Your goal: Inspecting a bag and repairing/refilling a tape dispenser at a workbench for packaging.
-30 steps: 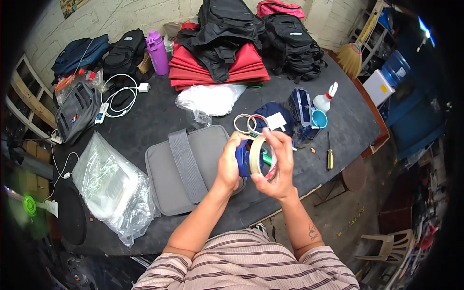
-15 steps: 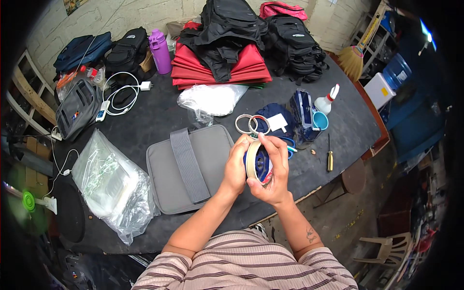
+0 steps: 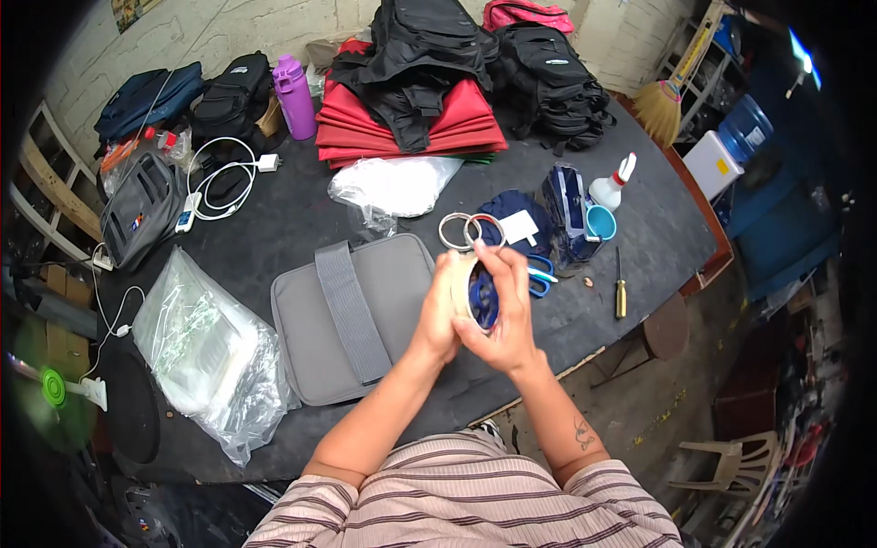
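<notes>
A roll of cream-coloured tape [image 3: 462,285] is held up between my two hands above the table, with blue showing inside its ring. My left hand [image 3: 437,315] is wrapped against the outer side of the roll. Thumb below and fingers above, my right hand [image 3: 508,320] closes round the other side, partly hiding it. Just beyond the hands two thin rings [image 3: 454,230] overlap on the table. Blue-handled scissors [image 3: 541,278] lie right of my right hand. Left of my left hand rests a grey padded case [image 3: 292,315] with a wide strap.
Beyond are a clear plastic bag [image 3: 206,356], stacked red fabric [image 3: 352,137] under a black backpack [image 3: 438,46] and a purple bottle [image 3: 294,100]. Rightward stand a dark blue holder [image 3: 565,215], a teal cup [image 3: 600,223], a spray bottle [image 3: 610,187] and a screwdriver [image 3: 621,297].
The tape roll has turned in my hands, and its cream face now shows more to the left. My left fingers have shifted around it. The whole view has moved slightly.
</notes>
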`<action>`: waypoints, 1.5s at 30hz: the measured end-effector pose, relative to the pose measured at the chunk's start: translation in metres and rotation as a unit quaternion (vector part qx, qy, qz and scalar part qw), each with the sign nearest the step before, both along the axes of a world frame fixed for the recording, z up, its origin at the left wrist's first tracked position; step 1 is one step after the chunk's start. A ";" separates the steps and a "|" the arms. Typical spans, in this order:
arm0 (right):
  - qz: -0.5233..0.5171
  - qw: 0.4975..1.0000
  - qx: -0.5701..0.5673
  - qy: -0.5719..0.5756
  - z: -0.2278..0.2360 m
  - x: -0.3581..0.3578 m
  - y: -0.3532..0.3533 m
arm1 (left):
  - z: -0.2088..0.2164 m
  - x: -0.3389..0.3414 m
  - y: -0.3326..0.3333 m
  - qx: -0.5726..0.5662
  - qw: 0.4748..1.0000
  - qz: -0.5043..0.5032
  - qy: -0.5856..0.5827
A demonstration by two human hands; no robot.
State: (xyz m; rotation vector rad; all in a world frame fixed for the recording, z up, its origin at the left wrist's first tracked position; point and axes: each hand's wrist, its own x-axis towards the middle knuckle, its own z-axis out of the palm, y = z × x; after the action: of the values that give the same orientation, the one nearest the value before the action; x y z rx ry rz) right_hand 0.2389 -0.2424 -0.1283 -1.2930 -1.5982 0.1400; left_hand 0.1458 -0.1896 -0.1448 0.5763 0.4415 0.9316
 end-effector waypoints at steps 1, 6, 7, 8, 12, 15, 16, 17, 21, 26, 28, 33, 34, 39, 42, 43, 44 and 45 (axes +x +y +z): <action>-0.018 0.999 0.009 -0.038 0.009 0.002 0.001 | 0.011 -0.007 0.005 0.030 0.999 -0.030 0.027; 0.063 0.997 -0.010 -0.039 0.024 0.010 0.007 | 0.022 -0.020 0.013 0.149 0.978 0.001 0.146; 0.038 0.998 0.040 -0.013 0.018 0.013 0.011 | 0.019 -0.017 0.012 0.165 0.973 0.063 0.150; 0.059 0.979 0.063 0.184 0.008 0.005 0.016 | 0.023 -0.016 0.007 0.190 0.968 0.111 0.122; -0.017 0.900 0.011 0.435 0.006 -0.008 0.017 | 0.025 -0.021 0.010 0.377 0.893 0.175 0.171; -0.100 0.956 0.038 0.272 0.011 -0.007 0.017 | 0.034 -0.020 0.010 0.402 0.866 0.199 0.220; -0.098 0.955 0.065 0.272 0.015 -0.013 0.017 | 0.034 -0.020 0.010 0.398 0.867 0.215 0.208; -0.103 0.967 0.095 0.215 0.012 -0.013 0.018 | 0.035 -0.017 0.009 0.394 0.868 0.230 0.196; -0.065 0.979 0.119 0.155 0.019 -0.014 0.011 | 0.038 -0.023 0.002 0.405 0.828 0.267 0.283; -0.045 0.978 0.116 0.169 0.016 -0.022 0.008 | 0.032 -0.022 -0.004 0.417 0.803 0.355 0.233; -0.034 0.975 0.143 0.167 0.010 -0.020 0.011 | 0.033 -0.021 -0.005 0.414 0.813 0.326 0.247; -0.032 0.943 -0.025 0.330 0.003 -0.012 0.014 | 0.030 -0.019 0.013 0.344 0.869 0.236 0.265; 0.063 0.930 -0.053 0.359 0.000 -0.003 0.014 | 0.028 -0.018 0.015 0.301 0.890 0.242 0.244; 0.155 0.890 -0.135 0.408 0.018 -0.016 0.004 | 0.022 -0.030 0.035 0.180 0.932 0.271 0.158; 0.074 0.922 -0.056 0.375 0.009 -0.024 0.005 | 0.035 -0.030 0.026 0.233 0.895 0.327 0.196; 0.058 0.928 -0.018 0.366 0.007 -0.027 0.007 | 0.030 -0.032 0.027 0.298 0.855 0.354 0.236; 0.020 0.948 0.002 0.316 0.007 -0.028 0.008 | 0.027 -0.034 0.029 0.360 0.808 0.379 0.274; -0.019 0.964 0.024 0.265 0.008 -0.030 0.008 | 0.026 -0.034 0.027 0.380 0.777 0.415 0.281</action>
State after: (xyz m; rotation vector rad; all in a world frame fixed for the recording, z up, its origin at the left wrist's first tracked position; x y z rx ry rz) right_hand 0.2091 -0.2343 -0.1204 -1.1277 -1.1112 0.3882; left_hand 0.1114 -0.1625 -0.1183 1.4961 0.9041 1.8276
